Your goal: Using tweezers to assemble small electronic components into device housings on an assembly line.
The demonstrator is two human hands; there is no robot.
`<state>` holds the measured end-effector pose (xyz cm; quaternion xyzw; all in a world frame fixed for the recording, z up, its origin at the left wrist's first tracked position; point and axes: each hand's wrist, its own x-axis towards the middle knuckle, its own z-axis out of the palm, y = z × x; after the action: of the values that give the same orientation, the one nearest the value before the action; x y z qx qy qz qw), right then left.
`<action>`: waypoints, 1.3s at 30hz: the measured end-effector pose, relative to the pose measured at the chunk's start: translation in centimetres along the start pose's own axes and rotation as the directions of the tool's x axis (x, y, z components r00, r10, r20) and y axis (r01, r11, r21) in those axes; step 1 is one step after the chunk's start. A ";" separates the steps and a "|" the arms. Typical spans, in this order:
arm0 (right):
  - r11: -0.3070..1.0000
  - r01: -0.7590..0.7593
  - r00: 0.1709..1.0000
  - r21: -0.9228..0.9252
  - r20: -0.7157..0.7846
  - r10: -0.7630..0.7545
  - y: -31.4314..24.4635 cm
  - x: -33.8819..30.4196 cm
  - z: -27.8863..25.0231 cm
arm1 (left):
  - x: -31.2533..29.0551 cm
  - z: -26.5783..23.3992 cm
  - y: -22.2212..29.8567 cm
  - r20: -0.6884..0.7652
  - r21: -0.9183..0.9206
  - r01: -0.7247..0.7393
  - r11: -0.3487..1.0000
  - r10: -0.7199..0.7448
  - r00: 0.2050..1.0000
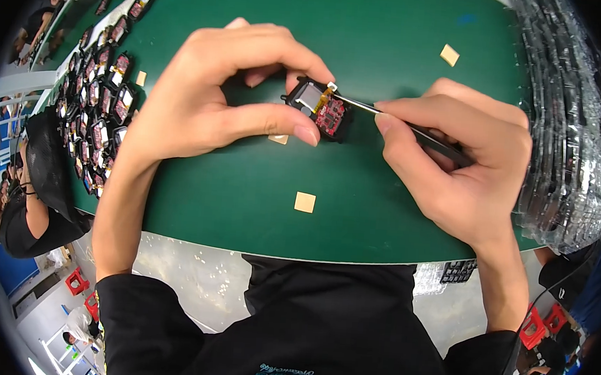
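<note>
Between the thumb and fingers of my left hand (231,88) is a small black device housing (320,109), its inside facing up. A silver rectangular part, a red circuit board and a yellow-brown flex strip show in it. My right hand (460,153) grips dark tweezers (426,135) with a slim metal tip. That tip reaches the flex strip near a small white piece at the housing's upper edge; whether it pinches the strip is too small to tell. A pale square pad (278,138) lies partly hidden below my left thumb.
Many similar open housings (101,104) crowd the left side of the green table (243,211). Stacked clear plastic trays (569,130) line the right. Pale square pads lie near the front (305,202) and far right (450,55). A person (27,203) sits at the left.
</note>
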<state>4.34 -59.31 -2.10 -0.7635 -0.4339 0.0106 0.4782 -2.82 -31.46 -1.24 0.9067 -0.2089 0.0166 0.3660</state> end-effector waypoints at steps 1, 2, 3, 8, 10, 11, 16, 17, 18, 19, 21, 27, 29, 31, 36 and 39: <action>1.000 -0.016 1.000 -0.003 -0.016 0.016 -0.2 0.3 -0.4 | 0.3 -0.2 0.1 -0.014 0.011 -0.012 1.000 0.012 1.000; 0.999 0.040 0.998 -0.026 -0.052 -0.041 -0.8 0.5 -1.2 | 0.6 -0.8 1.2 -0.023 0.035 -0.001 0.999 0.002 1.000; 1.000 -0.005 0.994 -0.011 -0.110 0.004 -1.5 0.2 -1.8 | 0.6 -0.9 2.1 -0.044 0.040 -0.027 0.999 0.029 0.999; 0.997 0.017 0.969 0.072 -0.246 0.001 0.1 0.4 -0.3 | -0.4 -0.8 1.5 -0.044 0.020 0.026 0.999 -0.025 0.999; 0.988 -0.091 0.968 0.124 -0.223 0.117 -0.4 -0.5 -0.4 | -0.2 -1.7 3.1 -0.079 -0.094 0.064 0.993 -0.072 0.994; 0.989 -0.084 0.968 0.123 -0.223 0.110 -0.8 -0.8 -0.5 | 0.2 -2.8 4.6 -0.134 -0.058 -0.023 0.998 0.015 0.991; 0.994 -0.048 0.977 0.098 -0.201 0.067 -1.2 -1.1 -0.9 | 5.6 -14.4 13.5 -0.363 0.618 -0.335 0.712 0.636 0.681; 0.995 -0.032 0.978 0.092 -0.201 0.050 -1.1 -1.0 -1.0 | 7.2 -16.8 14.9 -0.441 0.656 -0.311 0.688 0.683 0.581; 0.997 -0.027 0.980 0.076 -0.196 0.042 -1.0 -1.1 -1.2 | 9.2 -19.3 15.8 -0.564 0.654 -0.215 0.726 0.657 0.500; 0.997 -0.007 0.984 0.072 -0.179 0.020 -1.3 -1.1 -1.0 | 10.1 -22.8 16.5 -0.536 0.744 -0.107 0.660 0.685 0.494; 0.998 0.014 0.983 0.059 -0.183 -0.003 -1.1 -0.9 -0.8 | 13.3 -29.7 16.0 -0.557 0.744 -0.032 0.667 0.646 0.522; 0.998 0.039 0.985 0.054 -0.171 -0.029 -1.0 -0.7 -0.4 | 19.0 -41.5 10.5 -0.520 0.784 0.322 0.531 0.278 0.808; 0.997 0.038 0.986 0.061 -0.165 -0.027 -1.0 -0.9 -0.4 | 18.6 -41.7 10.8 -0.566 0.756 0.290 0.586 0.364 0.740; 0.999 0.032 0.981 0.043 -0.192 -0.023 -1.2 -1.0 -0.9 | 18.6 -40.1 11.7 -0.655 0.699 0.233 0.676 0.476 0.587; 0.999 0.034 0.983 0.039 -0.181 -0.026 -1.4 -0.9 -1.0 | 11.2 -29.2 12.2 -0.343 0.934 0.007 0.358 0.889 0.303; 0.998 0.046 0.986 0.038 -0.164 -0.039 -1.1 -1.0 -0.8 | 6.6 -23.0 6.6 -0.249 0.938 -0.028 0.346 0.725 0.642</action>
<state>3.36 -60.38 -1.19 -0.7421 -0.4094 -0.0531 0.5281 3.49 -22.76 21.11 0.8066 -0.2518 0.5199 -0.1251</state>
